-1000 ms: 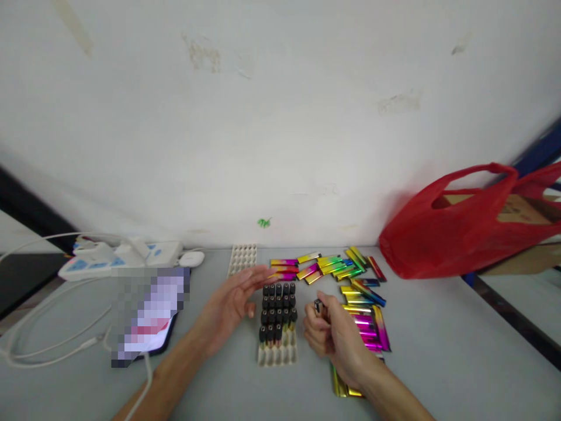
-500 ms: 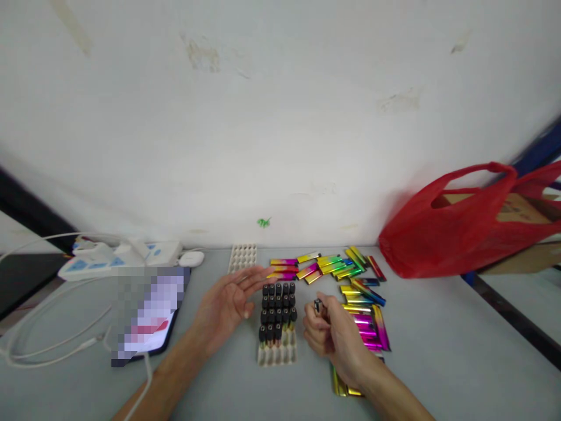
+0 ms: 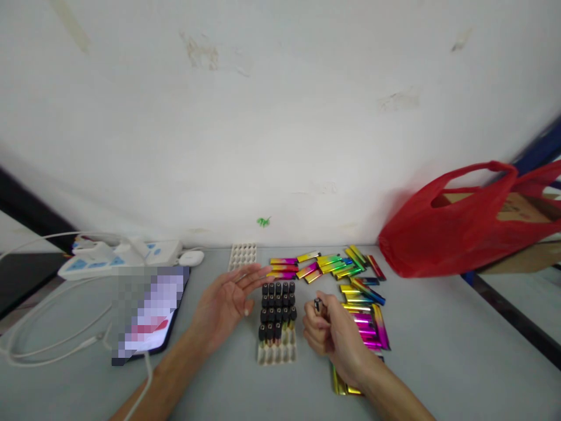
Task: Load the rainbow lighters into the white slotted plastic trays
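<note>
My left hand (image 3: 228, 301) is open, palm turned up and fingers stretched toward the back of a pale tray (image 3: 277, 355). Rows of black-capped pieces (image 3: 278, 301) stand in that tray, and several slots at its near end hold none. To the right of the tray, my right hand (image 3: 326, 327) is closed around a small black-tipped piece (image 3: 318, 304); the rest of that piece is hidden by the fingers. Shiny multicoloured tubes (image 3: 368, 330) lie beside and partly under my right hand, and more coloured tubes (image 3: 331, 264) lie behind.
A second pale tray (image 3: 243, 255) lies near the wall. On the left are a phone (image 3: 153, 316), a power strip (image 3: 162, 254), white cables and a small white case (image 3: 191, 258). A red bag (image 3: 447, 234) with a cardboard box stands at the right.
</note>
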`<action>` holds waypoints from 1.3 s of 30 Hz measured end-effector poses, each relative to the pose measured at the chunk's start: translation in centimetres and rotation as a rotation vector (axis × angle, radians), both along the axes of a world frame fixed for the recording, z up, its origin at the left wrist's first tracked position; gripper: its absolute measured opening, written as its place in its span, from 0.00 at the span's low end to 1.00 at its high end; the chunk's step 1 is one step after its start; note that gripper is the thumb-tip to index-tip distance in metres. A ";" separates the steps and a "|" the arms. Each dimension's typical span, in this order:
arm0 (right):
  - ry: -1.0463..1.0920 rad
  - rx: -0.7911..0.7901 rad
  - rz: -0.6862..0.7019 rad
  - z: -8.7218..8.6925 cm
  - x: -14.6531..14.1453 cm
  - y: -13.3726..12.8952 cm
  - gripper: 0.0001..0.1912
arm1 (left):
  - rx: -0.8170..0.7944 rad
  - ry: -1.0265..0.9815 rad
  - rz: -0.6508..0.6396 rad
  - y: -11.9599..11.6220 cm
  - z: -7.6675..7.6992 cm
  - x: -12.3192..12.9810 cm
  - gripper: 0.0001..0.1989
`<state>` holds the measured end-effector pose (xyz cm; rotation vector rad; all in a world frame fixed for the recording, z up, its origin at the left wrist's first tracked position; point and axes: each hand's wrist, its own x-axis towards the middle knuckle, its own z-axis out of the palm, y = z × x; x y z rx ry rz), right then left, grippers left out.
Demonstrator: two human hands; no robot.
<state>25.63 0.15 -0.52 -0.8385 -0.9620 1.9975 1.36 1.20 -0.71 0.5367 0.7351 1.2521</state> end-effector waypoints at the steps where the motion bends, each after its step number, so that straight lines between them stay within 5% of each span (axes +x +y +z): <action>1: 0.000 0.002 0.002 -0.1 0.0 0.0 0.31 | 0.001 -0.008 0.000 0.0 -0.1 0.0 0.16; 13: -0.001 0.026 0.026 -0.2 0.5 0.2 0.34 | 0.038 -0.030 -0.022 0.3 -0.9 -0.1 0.15; 23: -0.224 0.603 0.007 3.0 3.0 0.0 0.18 | 0.014 -0.063 -0.031 0.4 -1.0 0.0 0.16; 27: -0.284 0.643 0.086 4.0 3.3 -0.5 0.14 | -0.025 -0.083 -0.038 0.4 -1.0 0.0 0.17; 39: -0.722 0.985 0.186 2.1 3.4 0.3 0.14 | -0.001 -0.078 -0.046 0.6 -1.5 0.1 0.18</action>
